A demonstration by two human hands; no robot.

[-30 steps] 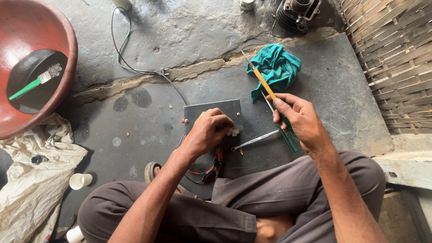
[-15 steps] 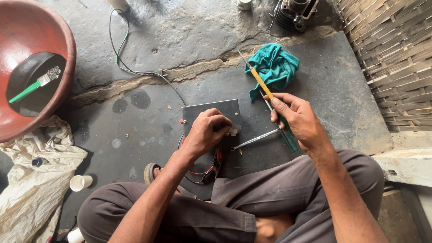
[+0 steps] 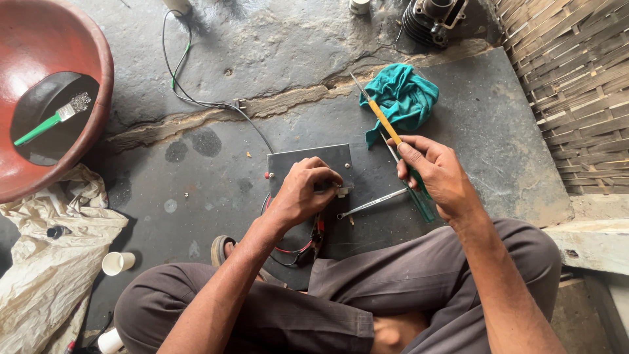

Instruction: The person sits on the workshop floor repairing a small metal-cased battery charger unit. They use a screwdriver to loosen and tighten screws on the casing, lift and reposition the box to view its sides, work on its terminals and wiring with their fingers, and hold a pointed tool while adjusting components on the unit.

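I sit cross-legged on a grey stone floor over a flat dark metal box [image 3: 308,160] with red and black wires [image 3: 291,249] at its near edge. My left hand [image 3: 301,193] rests on the box, fingers pinched on a small pale part [image 3: 342,191] at its right edge. My right hand [image 3: 439,174] hovers just right of the box, fingers loosely curled over a green-handled tool [image 3: 422,200], and I cannot tell whether it grips it. A yellow-handled screwdriver [image 3: 380,118] and a thin silver tool [image 3: 370,203] lie beside it.
A teal rag [image 3: 403,98] lies beyond the tools. At the far left a red basin [image 3: 65,39] holds a black dish and a green brush [image 3: 49,121]. A crumpled plastic sheet [image 3: 39,262], paper cups [image 3: 118,262], a cable [image 3: 196,98], an engine cylinder [image 3: 429,19] and a woven wall [image 3: 570,92] surround me.
Both hands stay in much the same place; the view has shifted only slightly.
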